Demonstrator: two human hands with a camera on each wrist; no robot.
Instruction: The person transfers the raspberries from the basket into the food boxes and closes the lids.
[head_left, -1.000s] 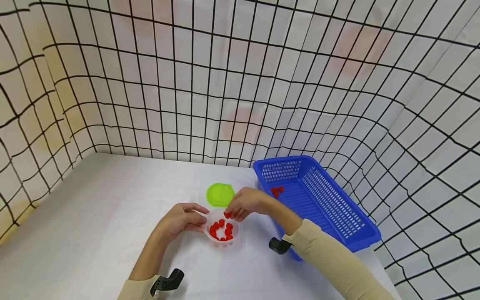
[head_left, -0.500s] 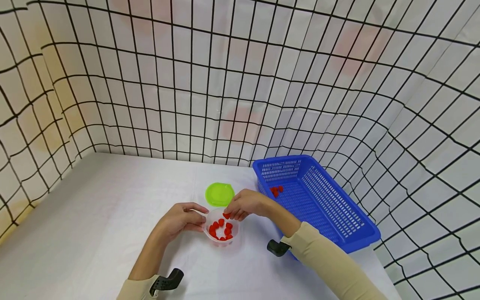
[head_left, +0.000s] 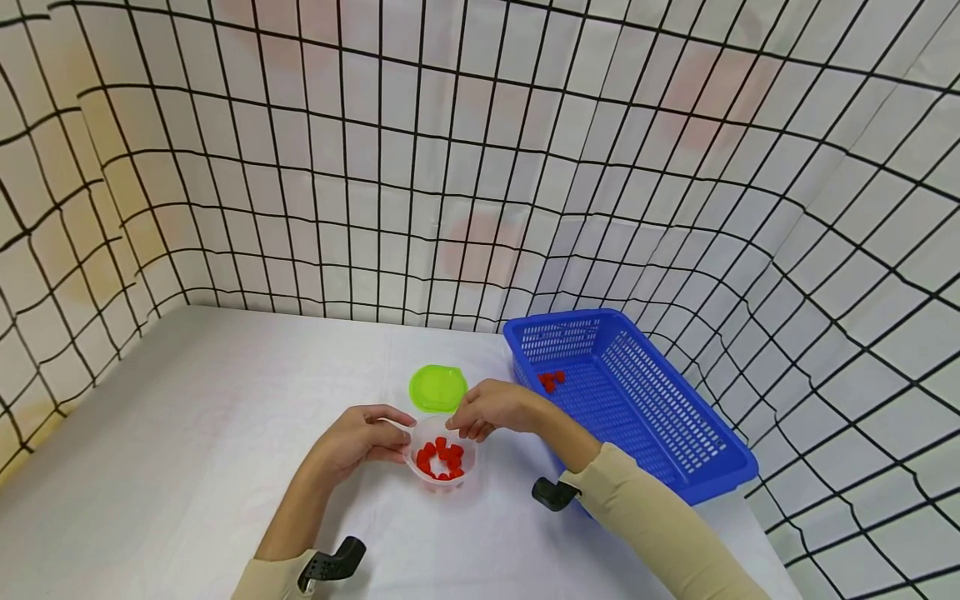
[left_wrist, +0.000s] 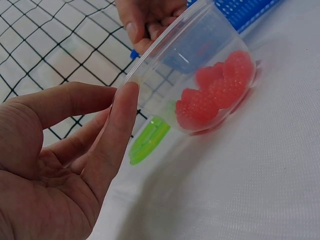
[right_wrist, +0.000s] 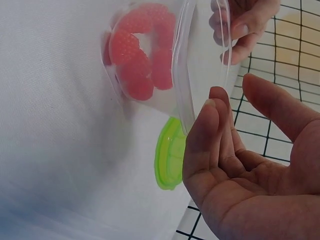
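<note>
A clear round plastic tub (head_left: 442,486) stands on the white cloth, with several red raspberries (left_wrist: 215,95) in its bottom. My left hand (head_left: 363,440) pinches the tub's rim between thumb and finger at its left side. Over the opposite side of the rim, my right hand (head_left: 498,408) holds nothing; the right wrist view shows its thumb apart from its loosely bent fingers (right_wrist: 202,135), which are right at the rim. Just behind the tub lies a bright green lid (head_left: 437,388).
A blue perforated basket (head_left: 675,417) stands to the right, partly behind my right forearm. Several more raspberries (head_left: 550,381) lie in its left part. A white wall covered by a black wire grid (head_left: 360,192) encloses the table's back and sides.
The raspberry that my right fingers pinched has dropped into the tub with the others. The right hand has stayed over the rim, and the left hand has kept its grip.
</note>
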